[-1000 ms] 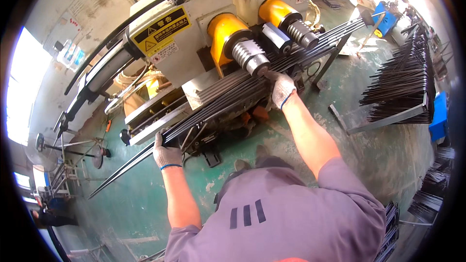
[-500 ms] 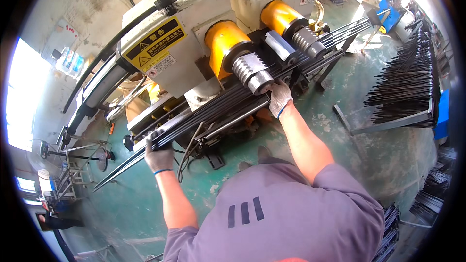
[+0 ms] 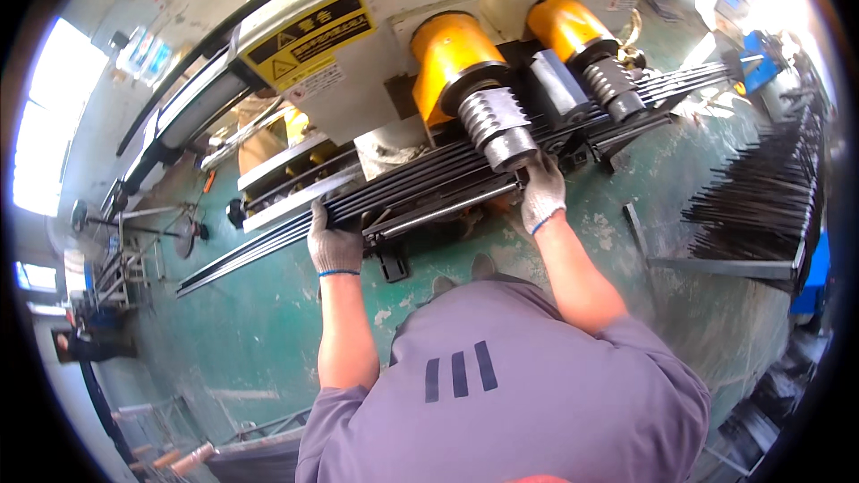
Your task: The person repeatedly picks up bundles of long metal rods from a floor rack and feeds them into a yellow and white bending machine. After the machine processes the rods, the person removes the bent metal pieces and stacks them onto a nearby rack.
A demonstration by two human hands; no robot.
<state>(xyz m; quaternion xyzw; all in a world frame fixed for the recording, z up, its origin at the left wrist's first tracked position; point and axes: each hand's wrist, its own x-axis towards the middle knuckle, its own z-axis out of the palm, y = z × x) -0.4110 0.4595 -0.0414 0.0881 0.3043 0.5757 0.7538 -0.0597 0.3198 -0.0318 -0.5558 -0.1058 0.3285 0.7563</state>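
Beneath the two ribbed rollers (image 3: 495,125) of the cream-coloured machine (image 3: 358,63), a bundle of long dark metal rods (image 3: 420,181) lay on the machine's feed rail, running from lower left to upper right. Both hands wore grey work gloves. The left hand (image 3: 333,241) was curled over the rods near their left part, fingers closed on them. The right hand (image 3: 542,192) gripped the rods just beside the nearer roller, fingers wrapped over their edge. Yellow housings (image 3: 447,49) sat behind the rollers. More dark rods (image 3: 761,201) were stacked on a rack at the right, over the green floor (image 3: 268,331).
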